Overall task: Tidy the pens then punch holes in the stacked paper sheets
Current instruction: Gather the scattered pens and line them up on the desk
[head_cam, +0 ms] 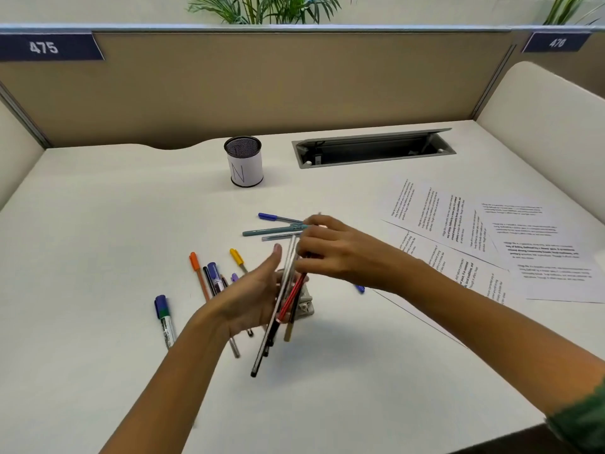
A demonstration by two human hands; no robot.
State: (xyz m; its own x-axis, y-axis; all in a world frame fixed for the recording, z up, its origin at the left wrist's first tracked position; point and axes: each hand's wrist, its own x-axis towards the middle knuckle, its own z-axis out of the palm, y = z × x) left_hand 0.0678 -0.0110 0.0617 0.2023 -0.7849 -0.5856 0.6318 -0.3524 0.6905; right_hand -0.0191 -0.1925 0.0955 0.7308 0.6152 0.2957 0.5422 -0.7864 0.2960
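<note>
Right hand [334, 253] grips a pen bundle [292, 298] beside the left hand [258, 299].

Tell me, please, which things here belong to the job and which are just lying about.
Job: bundle of pens, loose pens, pen cup, paper sheets, partly hidden hole punch.
Lying about: cable hatch, plants, number tags.

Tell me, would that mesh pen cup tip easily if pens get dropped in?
Probably light: the pen cup is thin wire mesh and looks empty. Its straight sides and wide flat base should resist tipping, though a knock might slide it on the smooth desk.
</note>
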